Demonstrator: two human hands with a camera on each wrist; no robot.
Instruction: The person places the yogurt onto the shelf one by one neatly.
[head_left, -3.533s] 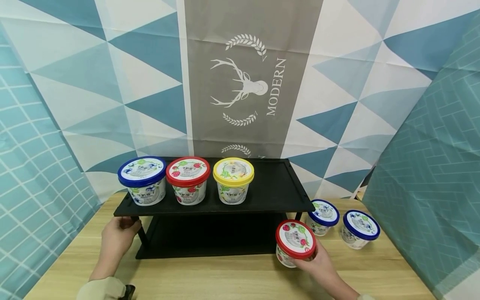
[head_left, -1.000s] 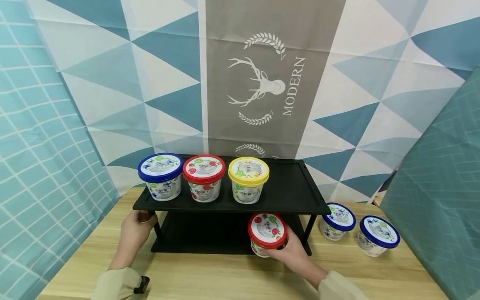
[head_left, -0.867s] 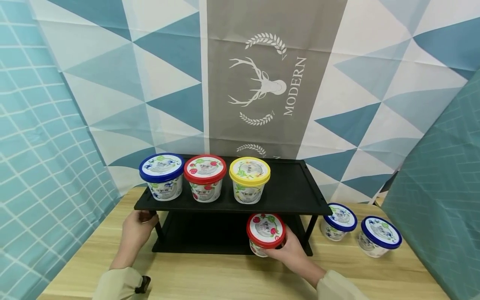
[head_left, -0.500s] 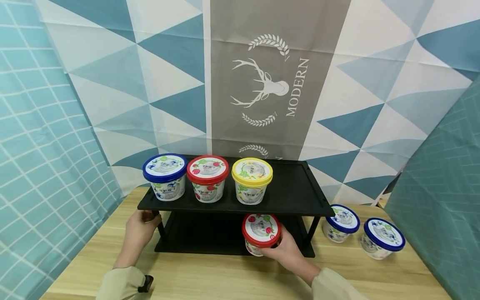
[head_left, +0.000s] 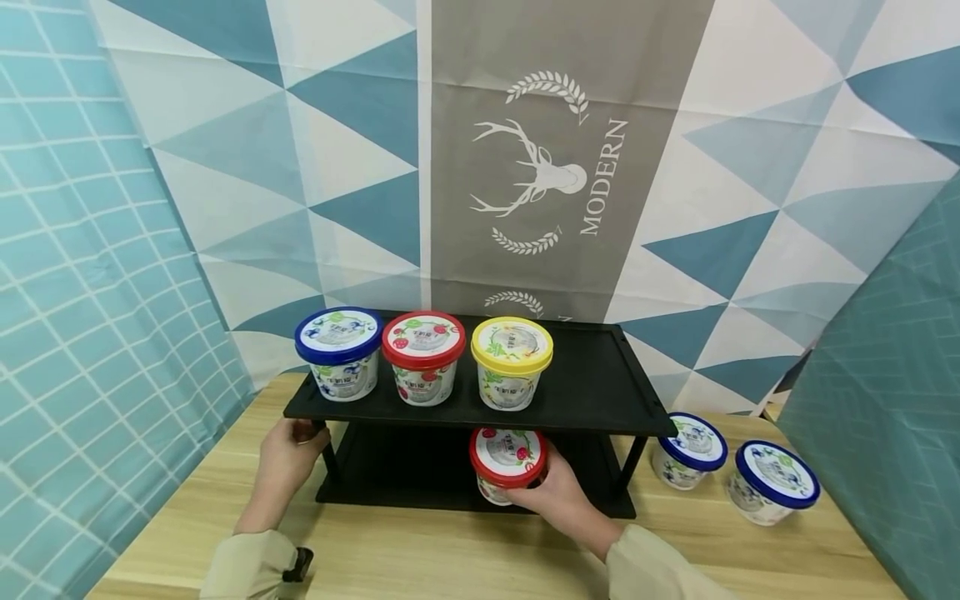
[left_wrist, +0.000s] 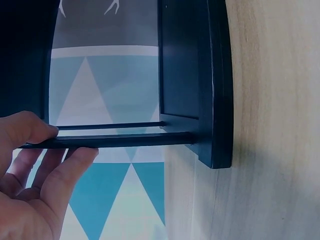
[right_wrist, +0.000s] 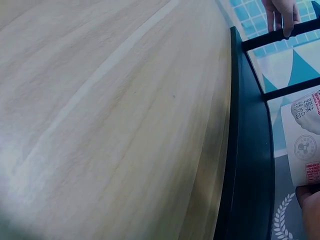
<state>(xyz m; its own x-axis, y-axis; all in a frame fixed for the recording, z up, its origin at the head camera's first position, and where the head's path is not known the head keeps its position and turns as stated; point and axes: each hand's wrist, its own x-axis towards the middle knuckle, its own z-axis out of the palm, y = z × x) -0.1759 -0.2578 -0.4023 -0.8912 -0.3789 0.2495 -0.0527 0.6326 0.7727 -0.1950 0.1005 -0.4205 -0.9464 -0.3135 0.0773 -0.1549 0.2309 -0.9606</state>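
Patterned cloth [head_left: 510, 154] hangs behind your wooden table [head_left: 420, 554], which bears a black two-tier rack [head_left: 592, 367]. Your right hand [head_left: 558, 493] grips a red-lidded tub [head_left: 508, 458] over the lower tier's front edge; your left hand [head_left: 287, 460] pinches the front left post [left_wrist: 130, 141].

Patterned backdrop [head_left: 457, 192] (white deer head [head_left: 558, 177], sideways).

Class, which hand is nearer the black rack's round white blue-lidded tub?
The left hand, gripping the black post below that tub; the right hand is below but farther right.
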